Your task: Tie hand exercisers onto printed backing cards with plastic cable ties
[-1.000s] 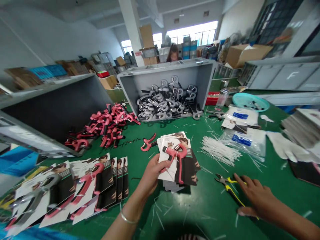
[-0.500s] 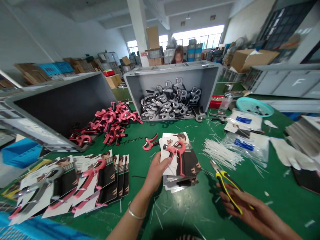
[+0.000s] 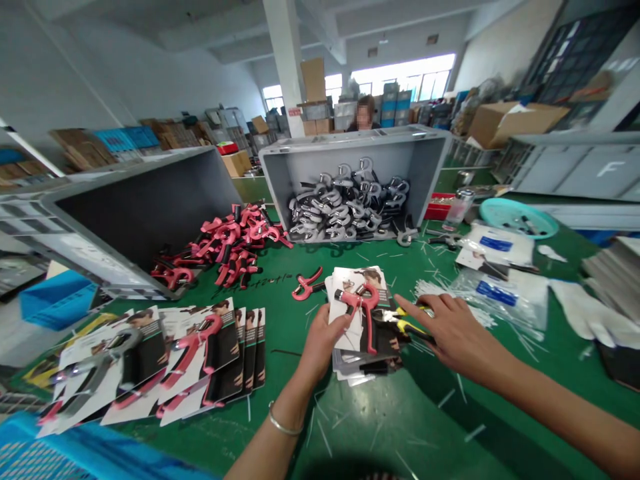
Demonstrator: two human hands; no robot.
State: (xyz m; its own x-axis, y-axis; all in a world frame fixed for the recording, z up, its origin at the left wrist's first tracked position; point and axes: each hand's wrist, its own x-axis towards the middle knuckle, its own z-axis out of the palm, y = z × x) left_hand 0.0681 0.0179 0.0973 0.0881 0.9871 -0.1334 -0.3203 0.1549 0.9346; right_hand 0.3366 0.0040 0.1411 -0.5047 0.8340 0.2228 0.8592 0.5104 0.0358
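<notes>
My left hand is closed on a pink hand grip strengthener and its printed card, with the thumb over the grip. Under it lie more cards in a stack. My right hand is wrapped round yellow-and-black cutting pliers. Their jaws lie over the card, close to the right handle of the grip; whether they touch it I cannot tell. Just behind the card, a loose pink hand grip rests on the green table.
Carded grips overlap at left. Pink grips spill from a tipped grey crate; another crate holds grey ones. White cable ties, plastic bags, a glove and a turquoise plate lie right. A person is behind.
My right hand has moved left and up with the pliers, turning palm down, and the jaws are now over the card. My left hand keeps hold of the card and grip.
</notes>
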